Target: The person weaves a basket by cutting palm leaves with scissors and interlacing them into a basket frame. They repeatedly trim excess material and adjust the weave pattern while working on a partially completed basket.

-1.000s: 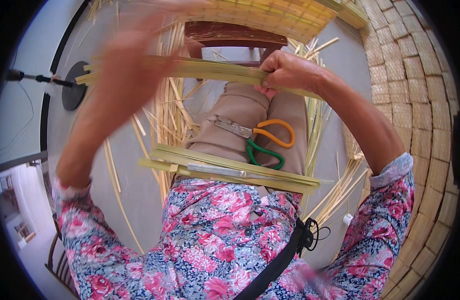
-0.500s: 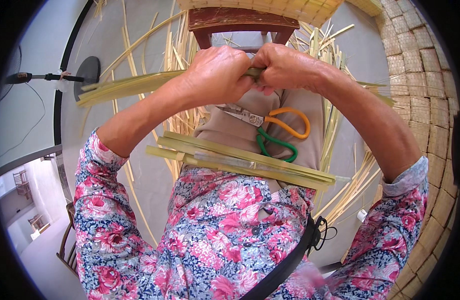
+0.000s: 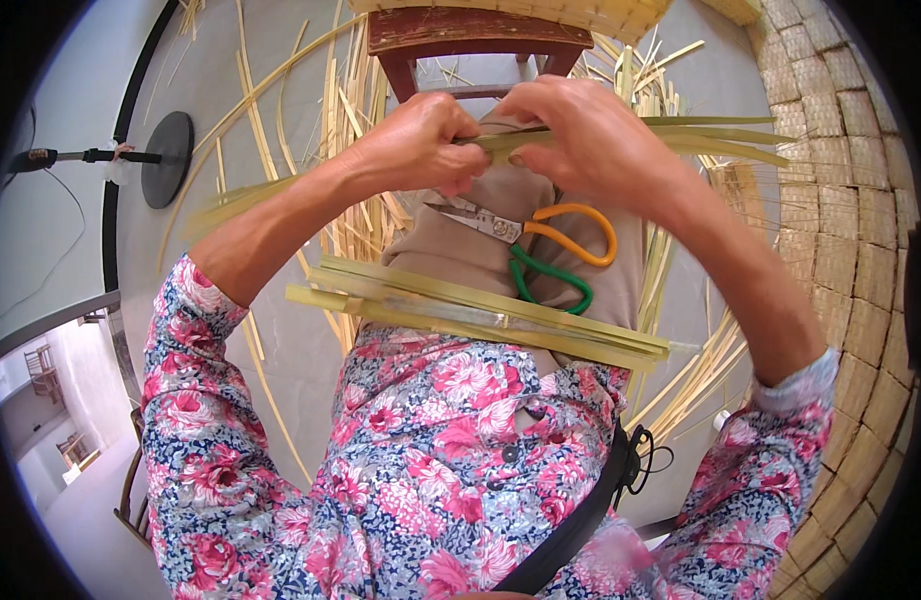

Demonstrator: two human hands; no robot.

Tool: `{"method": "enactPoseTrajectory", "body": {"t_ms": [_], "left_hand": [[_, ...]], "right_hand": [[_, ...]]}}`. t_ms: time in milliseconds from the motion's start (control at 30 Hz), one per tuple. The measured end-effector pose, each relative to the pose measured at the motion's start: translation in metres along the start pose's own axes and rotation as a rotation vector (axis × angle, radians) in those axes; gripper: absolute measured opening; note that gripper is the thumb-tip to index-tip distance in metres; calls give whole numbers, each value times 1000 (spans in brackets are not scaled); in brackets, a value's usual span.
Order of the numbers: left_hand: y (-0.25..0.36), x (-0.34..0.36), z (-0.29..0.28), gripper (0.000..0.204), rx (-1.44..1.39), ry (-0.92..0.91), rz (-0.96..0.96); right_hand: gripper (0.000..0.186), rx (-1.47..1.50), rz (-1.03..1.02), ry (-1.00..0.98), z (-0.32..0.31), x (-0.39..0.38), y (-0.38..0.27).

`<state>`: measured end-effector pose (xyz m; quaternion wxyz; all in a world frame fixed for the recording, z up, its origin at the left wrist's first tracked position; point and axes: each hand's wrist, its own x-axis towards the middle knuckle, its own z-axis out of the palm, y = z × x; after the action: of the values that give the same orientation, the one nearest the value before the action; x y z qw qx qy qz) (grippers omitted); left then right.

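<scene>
My left hand (image 3: pixel 436 145) is closed round a bundle of flat yellow-green bamboo-like strips (image 3: pixel 706 138), held above my knees. The bundle's tail runs left behind my forearm; its other ends fan out past my right hand. My right hand (image 3: pixel 591 135) is beside the left, thumb and fingers spread apart, with the strips passing between or behind them. Scissors (image 3: pixel 501 228) with one orange and one green handle lie on my lap, blades toward the left. Nearer my waist, a second bundle of strips (image 3: pixel 481 315) lies across my thighs.
A dark red wooden stool (image 3: pixel 476 35) stands ahead, a woven piece (image 3: pixel 541 12) on top. Loose strips (image 3: pixel 356 120) litter the floor. Woven mat-like material (image 3: pixel 821 200) lines the right side. A round black stand base (image 3: pixel 168 160) is at the left.
My right hand has gone from a closed grip to spread fingers and moved slightly right of the left hand. The strips now show farther out on the right and less on the left.
</scene>
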<state>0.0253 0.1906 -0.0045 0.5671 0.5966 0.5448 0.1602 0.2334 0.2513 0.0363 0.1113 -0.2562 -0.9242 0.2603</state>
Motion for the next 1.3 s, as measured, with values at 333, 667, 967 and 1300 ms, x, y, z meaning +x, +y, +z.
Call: {"method": "enactPoseTrajectory", "body": {"t_ms": [333, 667, 967, 1300], "left_hand": [[-10, -17, -19, 24, -292, -44, -164], [-33, -9, -20, 22, -452, -88, -166], [-19, -1, -11, 21, -451, -111, -229], [-26, 1, -17, 23, -359, -100, -201]], "right_hand": [[30, -165, 369, -229, 43, -99, -38], [44, 239, 539, -99, 12, -130, -34], [47, 614, 793, -85, 9, -150, -39], [36, 489, 476, -49, 25, -126, -48]]}}
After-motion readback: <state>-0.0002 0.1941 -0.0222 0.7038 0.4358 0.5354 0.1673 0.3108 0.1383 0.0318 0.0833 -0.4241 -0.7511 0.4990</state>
